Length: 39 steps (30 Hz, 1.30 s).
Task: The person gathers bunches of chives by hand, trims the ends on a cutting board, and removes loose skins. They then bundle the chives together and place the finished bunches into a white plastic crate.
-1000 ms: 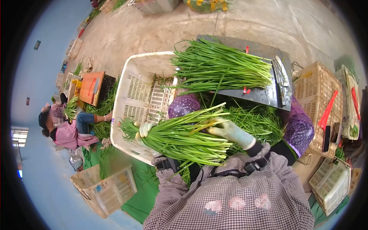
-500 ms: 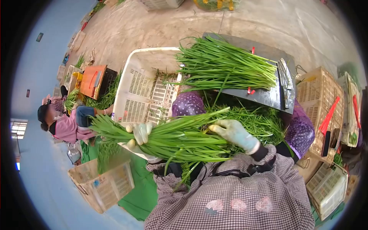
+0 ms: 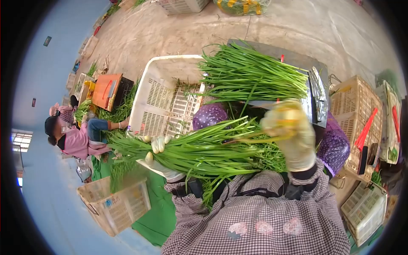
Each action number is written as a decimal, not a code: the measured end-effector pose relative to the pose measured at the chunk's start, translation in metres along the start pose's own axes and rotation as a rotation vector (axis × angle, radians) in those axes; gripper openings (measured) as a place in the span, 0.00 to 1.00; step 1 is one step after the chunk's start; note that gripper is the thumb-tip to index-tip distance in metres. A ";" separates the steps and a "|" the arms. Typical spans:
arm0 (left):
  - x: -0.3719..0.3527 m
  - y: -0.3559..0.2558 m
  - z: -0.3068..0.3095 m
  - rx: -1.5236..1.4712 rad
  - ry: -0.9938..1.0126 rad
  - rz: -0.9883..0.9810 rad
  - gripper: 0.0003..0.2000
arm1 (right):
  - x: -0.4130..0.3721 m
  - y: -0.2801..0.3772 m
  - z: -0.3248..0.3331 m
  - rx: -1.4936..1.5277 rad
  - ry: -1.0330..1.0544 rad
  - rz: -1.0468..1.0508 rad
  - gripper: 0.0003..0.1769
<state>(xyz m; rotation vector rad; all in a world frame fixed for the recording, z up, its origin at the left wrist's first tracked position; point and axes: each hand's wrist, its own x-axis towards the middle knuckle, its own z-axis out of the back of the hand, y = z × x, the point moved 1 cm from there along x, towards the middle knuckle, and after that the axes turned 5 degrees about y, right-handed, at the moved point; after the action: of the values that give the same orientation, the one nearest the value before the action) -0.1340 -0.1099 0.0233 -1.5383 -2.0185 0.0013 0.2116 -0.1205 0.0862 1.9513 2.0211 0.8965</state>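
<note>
A bunch of long green garlic chives (image 3: 208, 155) lies across my lap, its leafy end to the left. My left hand (image 3: 160, 145), in a pale glove, is closed around it near that end. Above the cut ends, my gloved right hand (image 3: 295, 131) is smeared by motion, its fingers curled in. Yellowish leaves (image 3: 257, 139) trail leftward from it toward the bunch. A larger pile of chives (image 3: 255, 74) rests on the dark board (image 3: 321, 63) ahead, beside a metal blade (image 3: 316, 91). More loose chives (image 3: 272, 157) lie beneath the held bunch.
Beyond my left hand stands a white plastic crate (image 3: 148, 95) holding a few scraps. Other crates (image 3: 114, 204) stand at lower left and to the right (image 3: 355, 114). A co-worker in pink (image 3: 80, 138) sits at far left near an orange board (image 3: 106, 91).
My right hand has left the bunch's stem end, moving up and right, with yellowish leaves now trailing from it. My left hand keeps its hold, shifted slightly right in view.
</note>
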 end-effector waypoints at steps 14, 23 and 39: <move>-0.020 0.021 0.049 -0.291 -0.296 -0.088 0.21 | -0.089 -0.044 0.116 -0.994 0.219 -0.613 0.28; -0.017 -0.016 0.069 -0.118 -0.338 -0.054 0.06 | -0.082 -0.011 0.087 -0.689 -0.189 -0.623 0.15; -0.030 -0.013 0.090 -0.011 -0.466 0.046 0.06 | -0.049 -0.048 0.070 -0.985 -0.316 -0.353 0.11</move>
<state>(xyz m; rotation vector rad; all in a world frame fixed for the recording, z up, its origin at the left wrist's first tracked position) -0.1812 -0.1095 -0.0594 -1.7090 -2.3324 0.4018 0.2143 -0.1448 -0.0088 1.0644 1.2745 1.0990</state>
